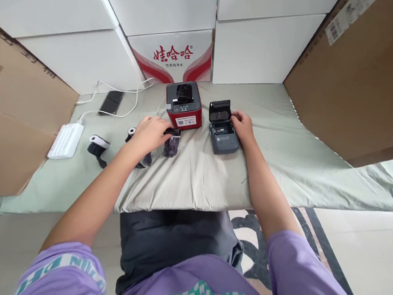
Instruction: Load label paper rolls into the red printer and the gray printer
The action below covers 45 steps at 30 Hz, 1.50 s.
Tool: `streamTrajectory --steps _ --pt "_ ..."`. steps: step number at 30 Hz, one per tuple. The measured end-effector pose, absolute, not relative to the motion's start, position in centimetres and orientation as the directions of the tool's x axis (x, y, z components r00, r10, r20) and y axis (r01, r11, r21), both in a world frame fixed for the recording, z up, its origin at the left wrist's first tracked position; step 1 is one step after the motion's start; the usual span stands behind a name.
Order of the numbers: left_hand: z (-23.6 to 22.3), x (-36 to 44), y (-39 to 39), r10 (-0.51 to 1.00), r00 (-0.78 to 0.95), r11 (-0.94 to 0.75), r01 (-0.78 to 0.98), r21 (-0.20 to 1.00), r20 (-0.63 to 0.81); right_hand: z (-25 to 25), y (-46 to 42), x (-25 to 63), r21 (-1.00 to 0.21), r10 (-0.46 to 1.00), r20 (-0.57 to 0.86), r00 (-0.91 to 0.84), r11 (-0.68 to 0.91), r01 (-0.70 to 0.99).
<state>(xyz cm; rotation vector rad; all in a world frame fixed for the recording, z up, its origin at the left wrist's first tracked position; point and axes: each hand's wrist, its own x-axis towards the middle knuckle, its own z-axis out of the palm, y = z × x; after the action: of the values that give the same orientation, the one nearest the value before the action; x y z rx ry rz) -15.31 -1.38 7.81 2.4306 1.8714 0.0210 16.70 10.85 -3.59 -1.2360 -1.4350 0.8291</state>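
My left hand rests on the grey-green cloth with its fingers curled on a dark wrapped roll, just in front of a red label printer. My right hand grips the right side of a small grey printer whose lid stands open. Another dark roll lies partly hidden under my left wrist.
A black and white roll and a white power bank with its cable lie at the left. A black phone sits further back. White boxes and brown cartons wall the space.
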Motion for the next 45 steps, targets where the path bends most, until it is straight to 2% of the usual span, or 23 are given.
streamTrajectory --steps 5,8,10,12,17,20,24,32,38,43,45 --pt "11.2 -10.0 -1.9 0.963 0.258 -0.266 0.882 0.390 0.073 -3.4 10.9 16.5 -0.933 0.966 0.253 0.050 0.229 0.278" --pt "11.1 -5.6 -0.1 0.930 0.338 -0.366 0.807 0.464 0.145 -3.3 10.9 16.7 -0.933 0.967 0.251 0.039 0.231 0.277" --pt "10.1 -3.0 1.8 0.907 0.394 -0.419 0.800 0.429 0.150 -3.2 10.9 16.9 -0.940 0.967 0.250 0.043 0.232 0.252" --pt "9.1 -1.0 3.6 0.902 0.418 -0.430 0.839 0.334 0.111 -3.1 10.9 17.1 -0.952 0.969 0.234 0.080 0.212 0.220" --pt "8.3 1.1 5.7 0.931 0.365 -0.363 0.931 0.051 -0.034 -3.3 11.1 17.5 -0.974 0.983 0.156 0.097 0.137 0.179" --pt "8.5 1.2 5.6 0.939 0.339 -0.341 0.940 -0.024 -0.058 -3.6 11.3 17.5 -0.967 0.980 0.187 0.066 0.171 0.191" --pt "8.4 1.6 5.2 0.949 0.311 -0.313 0.948 -0.055 -0.039 -4.0 11.6 17.3 -0.951 0.970 0.234 0.058 0.216 0.219" --pt "8.3 2.2 4.0 0.967 0.256 -0.256 0.962 -0.090 -0.010 -4.3 11.6 17.1 -0.941 0.972 0.230 0.045 0.211 0.264" --pt "8.1 1.8 4.3 0.970 0.245 -0.245 0.968 -0.055 -0.008 -4.4 11.6 17.0 -0.919 0.965 0.264 0.009 0.248 0.305" --pt "9.8 1.3 3.1 0.962 0.254 -0.257 0.966 0.016 0.095 -4.5 11.7 17.0 -0.891 0.946 0.324 0.001 0.304 0.337" --pt "10.4 1.3 2.8 0.968 0.241 -0.243 0.970 0.012 0.070 -4.4 11.7 17.0 -0.897 0.951 0.309 0.003 0.290 0.334"
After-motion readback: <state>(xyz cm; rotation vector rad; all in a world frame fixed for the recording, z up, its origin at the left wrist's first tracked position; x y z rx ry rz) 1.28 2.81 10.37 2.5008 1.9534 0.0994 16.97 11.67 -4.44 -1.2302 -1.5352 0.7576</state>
